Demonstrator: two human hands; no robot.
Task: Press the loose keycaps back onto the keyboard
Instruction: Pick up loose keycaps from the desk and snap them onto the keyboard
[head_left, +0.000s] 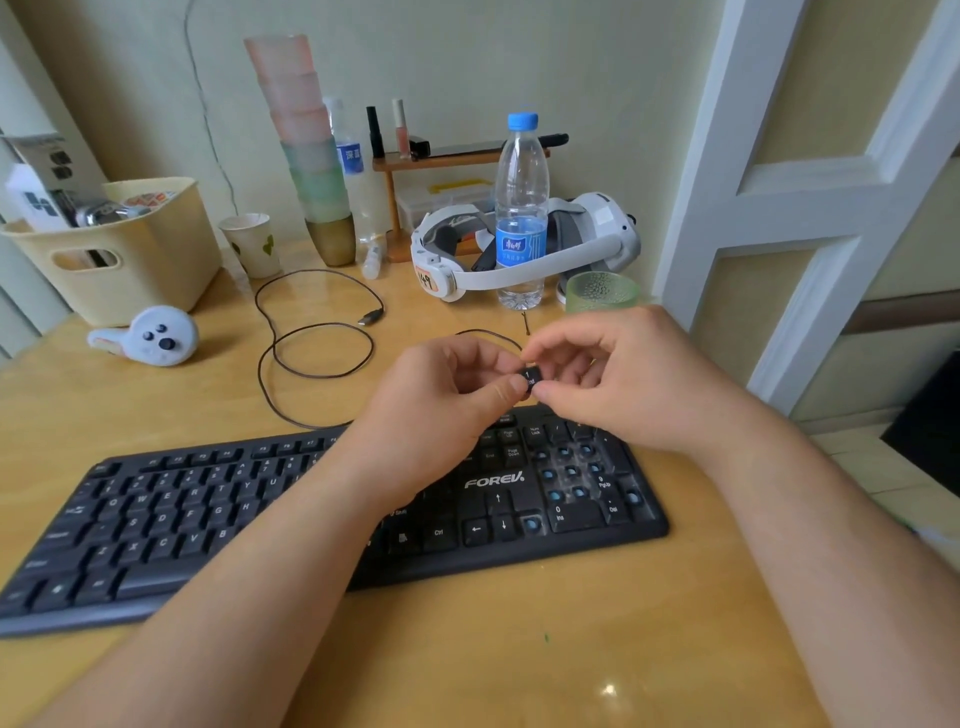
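Note:
A black FOREV keyboard (218, 519) lies across the wooden desk. Several number-pad sockets (566, 470) and the right-arrow socket (531, 524) stand bare, showing blue stems. Above the keyboard's right part I hold a small black keycap (530, 378) marked "1 End". My left hand (441, 410) pinches it with thumb and fingers from the left, and my right hand (618, 374) pinches it from the right. Both hands hover a little above the keys.
Behind my hands are a water bottle (521, 208), a white VR headset (519, 249) and a green cup (602, 292). A dark cable (311, 353) loops on the desk; a white controller (156, 335), a cream basket (130, 249) and stacked cups (306, 145) stand left.

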